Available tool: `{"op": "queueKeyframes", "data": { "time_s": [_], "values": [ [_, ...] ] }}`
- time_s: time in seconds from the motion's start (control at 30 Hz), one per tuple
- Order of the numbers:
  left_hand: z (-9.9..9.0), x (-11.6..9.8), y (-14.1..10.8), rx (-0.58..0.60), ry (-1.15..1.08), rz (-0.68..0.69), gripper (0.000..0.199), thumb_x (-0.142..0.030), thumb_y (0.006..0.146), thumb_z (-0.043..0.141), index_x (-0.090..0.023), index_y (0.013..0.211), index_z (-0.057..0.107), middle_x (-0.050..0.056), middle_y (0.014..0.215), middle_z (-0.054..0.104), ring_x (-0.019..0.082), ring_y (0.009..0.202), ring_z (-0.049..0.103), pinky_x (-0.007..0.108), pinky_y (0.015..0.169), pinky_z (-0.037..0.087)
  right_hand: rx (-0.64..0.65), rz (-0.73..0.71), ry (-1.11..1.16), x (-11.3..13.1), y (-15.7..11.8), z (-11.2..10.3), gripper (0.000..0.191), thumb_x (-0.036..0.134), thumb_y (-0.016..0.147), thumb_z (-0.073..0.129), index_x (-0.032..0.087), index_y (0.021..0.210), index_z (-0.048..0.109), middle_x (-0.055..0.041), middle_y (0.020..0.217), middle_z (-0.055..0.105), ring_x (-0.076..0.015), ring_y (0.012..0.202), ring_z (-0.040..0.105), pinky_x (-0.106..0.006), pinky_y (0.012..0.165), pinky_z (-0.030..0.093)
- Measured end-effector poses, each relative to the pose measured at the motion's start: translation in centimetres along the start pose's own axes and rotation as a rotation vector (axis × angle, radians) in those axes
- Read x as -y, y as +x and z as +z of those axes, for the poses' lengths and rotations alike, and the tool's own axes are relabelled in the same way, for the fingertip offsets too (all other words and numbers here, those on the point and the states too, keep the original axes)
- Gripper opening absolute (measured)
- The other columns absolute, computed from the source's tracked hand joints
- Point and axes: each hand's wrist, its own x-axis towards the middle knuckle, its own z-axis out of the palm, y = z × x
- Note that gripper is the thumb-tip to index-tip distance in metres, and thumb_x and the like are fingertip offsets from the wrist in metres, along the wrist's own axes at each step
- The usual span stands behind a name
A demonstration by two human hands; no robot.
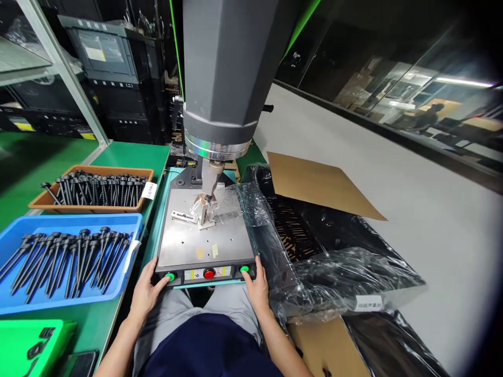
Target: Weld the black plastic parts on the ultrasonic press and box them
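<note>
My left hand rests at the left front corner of the machine base, its thumb on a green button and its fingers stretched along the side. At the right front corner, my right hand lies the same way, thumb on the other green button. Between them sits a red button on the front panel. Behind the panel is a metal work plate with a small fixture. A tapered tool head comes down over the fixture; whether it touches a part there is hard to tell.
To the left, a blue tray and a brown tray hold many black rod-like parts with round heads. A green bin stands nearer. On the right, a plastic-lined box holds dark parts, with a cardboard sheet over it.
</note>
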Motion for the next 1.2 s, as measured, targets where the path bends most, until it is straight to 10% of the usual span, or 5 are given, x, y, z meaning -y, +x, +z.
{"op": "queueKeyframes", "data": {
  "time_s": [0.23,0.5,0.83,1.2],
  "values": [
    [-0.1,0.1,-0.2,-0.011,0.021,0.002,0.073,-0.052,0.081,0.064,-0.026,0.145,0.041,0.01,0.143,0.048,0.03,0.132,0.047,0.047,0.113,0.035,0.023,-0.004,-0.005,0.2,0.2,-0.4,0.071,0.046,0.083,0.06,0.02,0.146,0.038,-0.0144,0.145,0.047,-0.0307,0.135,0.043,-0.049,0.11,0.036],
    [-0.5,-6.7,0.3,-0.264,-0.066,0.043,0.052,-0.044,0.085,0.061,-0.022,0.132,0.054,0.011,0.132,0.055,0.029,0.122,0.054,0.046,0.104,0.046,0.04,0.034,0.085,1.1,0.4,-1.2,0.071,0.045,0.079,0.066,0.023,0.142,0.044,-0.0129,0.143,0.049,-0.0308,0.133,0.045,-0.049,0.11,0.037],
    [0.8,-12.9,7.8,0.052,-0.523,0.192,0.039,-0.035,0.083,0.066,-0.025,0.12,0.06,0.011,0.145,0.043,0.027,0.129,0.048,0.042,0.1,0.048,-0.188,-0.088,0.151,5.4,0.8,-1.6,0.046,0.046,0.083,0.064,0.017,0.119,0.063,-0.016,0.129,0.055,-0.0279,0.121,0.052,-0.048,0.108,0.039],
    [2.1,-16.3,13.4,0.244,-0.581,0.148,0.047,-0.041,0.074,0.074,-0.02,0.115,0.064,0.012,0.125,0.06,0.025,0.111,0.059,0.04,0.091,0.05,0.371,0.349,0.976,14.6,4.7,5.6,0.043,0.03,0.069,0.081,0.015,0.105,0.067,-0.0063,0.092,0.073,-0.0156,0.074,0.069,-0.025,0.064,0.058]
  ]
}}
